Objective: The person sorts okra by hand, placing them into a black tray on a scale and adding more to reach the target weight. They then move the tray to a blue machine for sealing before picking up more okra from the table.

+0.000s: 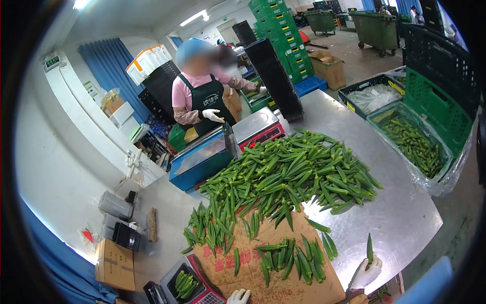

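One ridged green okra pod, grasped by the white-gloved right hand, pointed tip-first away from it. White-gloved left hand lay farther off; couldn't tell its grip.

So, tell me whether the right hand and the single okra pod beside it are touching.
Touching. The head view shows the gloved right hand with its fingers around the lower end of the okra pod.

Left hand: gloved, fingers extended, partly cut off. Right hand: gloved, fingers curled in grip.
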A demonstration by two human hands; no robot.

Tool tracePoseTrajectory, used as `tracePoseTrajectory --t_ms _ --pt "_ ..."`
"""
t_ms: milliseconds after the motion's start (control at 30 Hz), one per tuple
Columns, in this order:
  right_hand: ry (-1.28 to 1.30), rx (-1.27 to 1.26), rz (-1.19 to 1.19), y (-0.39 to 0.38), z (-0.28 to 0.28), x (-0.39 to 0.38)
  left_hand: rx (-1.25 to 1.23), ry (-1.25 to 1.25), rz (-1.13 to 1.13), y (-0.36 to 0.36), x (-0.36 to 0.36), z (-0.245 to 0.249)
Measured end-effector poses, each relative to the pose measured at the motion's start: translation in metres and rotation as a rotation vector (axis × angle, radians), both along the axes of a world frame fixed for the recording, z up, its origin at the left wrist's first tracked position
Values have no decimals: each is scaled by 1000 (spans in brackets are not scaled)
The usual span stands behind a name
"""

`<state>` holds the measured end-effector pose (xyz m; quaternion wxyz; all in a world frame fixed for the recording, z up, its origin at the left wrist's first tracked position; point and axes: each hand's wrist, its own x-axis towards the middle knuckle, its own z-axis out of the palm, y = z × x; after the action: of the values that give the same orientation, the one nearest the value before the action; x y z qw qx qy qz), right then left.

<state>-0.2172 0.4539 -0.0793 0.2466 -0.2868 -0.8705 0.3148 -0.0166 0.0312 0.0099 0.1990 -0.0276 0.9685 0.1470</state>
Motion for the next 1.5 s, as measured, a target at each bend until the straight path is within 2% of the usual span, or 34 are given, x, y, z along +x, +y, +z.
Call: tracePoseTrajectory --t_ms 133,367,467,667,767,867,1033,1200,1267,1333,1500 --pt "-4 5 12 1 0 0 -2 20 -24 -1 2 1" --pt "-9 45 26 4 -1 2 -9 130 -82 -14 15 -25" --pt "-40 60 23 5 -1 2 53 93 -16 -4 8 -2" --pt "-44 62 11 4 -5 3 25 196 -76 -15 19 -26" --pt "-52 74 1 3 -4 3 91 184 -22 -5 16 -4" --pt "-50 54 -8 0 1 4 22 183 -72 -17 22 -26" --pt "-5 36 9 0 -1 6 62 180 2 -5 17 -4" --pt "-20 44 20 9 -19 5 100 183 12 -8 18 -7" --pt "-16 29 16 5 -11 5 162 187 41 -3 15 10" --pt "-23 8 3 -4 10 9 142 189 27 -8 18 -1" --pt "-38 65 9 8 -18 4 103 177 15 -10 18 -7"
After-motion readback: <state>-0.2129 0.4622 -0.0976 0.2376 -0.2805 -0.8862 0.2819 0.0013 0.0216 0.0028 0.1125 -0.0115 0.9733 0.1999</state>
